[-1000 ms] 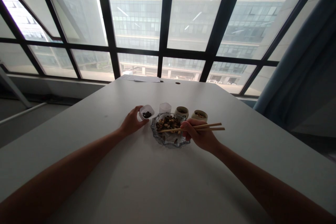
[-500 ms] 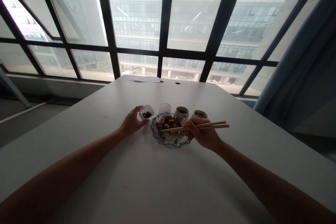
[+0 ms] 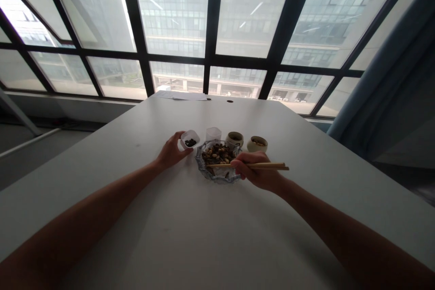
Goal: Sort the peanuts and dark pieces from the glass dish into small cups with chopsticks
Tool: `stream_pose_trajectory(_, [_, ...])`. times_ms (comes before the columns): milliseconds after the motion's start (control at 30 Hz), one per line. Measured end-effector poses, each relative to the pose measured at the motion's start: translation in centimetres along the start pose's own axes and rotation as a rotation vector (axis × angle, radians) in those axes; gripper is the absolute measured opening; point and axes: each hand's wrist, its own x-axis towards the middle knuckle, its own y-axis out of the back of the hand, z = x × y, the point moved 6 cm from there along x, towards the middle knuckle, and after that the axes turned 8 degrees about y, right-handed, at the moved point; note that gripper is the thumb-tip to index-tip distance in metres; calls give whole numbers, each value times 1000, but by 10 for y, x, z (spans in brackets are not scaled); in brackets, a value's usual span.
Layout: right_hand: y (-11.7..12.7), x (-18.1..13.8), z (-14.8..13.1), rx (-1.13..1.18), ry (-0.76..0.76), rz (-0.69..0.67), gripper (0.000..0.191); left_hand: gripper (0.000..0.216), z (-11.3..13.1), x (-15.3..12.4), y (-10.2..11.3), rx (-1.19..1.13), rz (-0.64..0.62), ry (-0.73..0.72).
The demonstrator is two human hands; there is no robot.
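White bench [image 3: 163, 222] fills the lower part of the head view, running away from the person to a wall of windows [image 3: 181, 22] in black frames [image 3: 210, 41]. Through the glass stands a pale building [image 3: 302, 45]. Blue curtain [image 3: 380, 86] hangs at the right, and papers [image 3: 183, 96] lie at the bench's far edge, near two dark round spots [image 3: 230, 101].

Near mid-bench sits a glass bowl [image 3: 222, 180] with a mix of nuts and dark seeds [image 3: 217, 154], between the two hands. The left hand [image 3: 172, 150] grasps a small clear tub [image 3: 187, 135] by its side, thumb in front, just left of the bowl; dark seeds lie in it. Whether its base touches the bench, I cannot tell. The right hand [image 3: 257, 170] grips chopsticks [image 3: 272, 166] at the bowl's right side, their tips reaching left over the mix; whether they pinch anything is too small to tell. Behind the bowl stand another tub [image 3: 213, 134] and a cup [image 3: 234, 143]; a second cup [image 3: 257, 148] stands just beyond the right hand.
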Motion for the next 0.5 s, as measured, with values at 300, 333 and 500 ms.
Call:
stream_pose_trajectory(300, [10, -3, 17, 56, -93, 128, 43, 64, 0, 0, -1, -22, -19, 37])
stream_pose_trajectory(333, [11, -3, 18, 65, -105, 141, 45, 64, 0, 0, -1, -23, -20, 40])
stream_pose_trajectory(500, [10, -7, 31, 106, -145, 219, 53, 62, -1, -1, 0, -37, -23, 63])
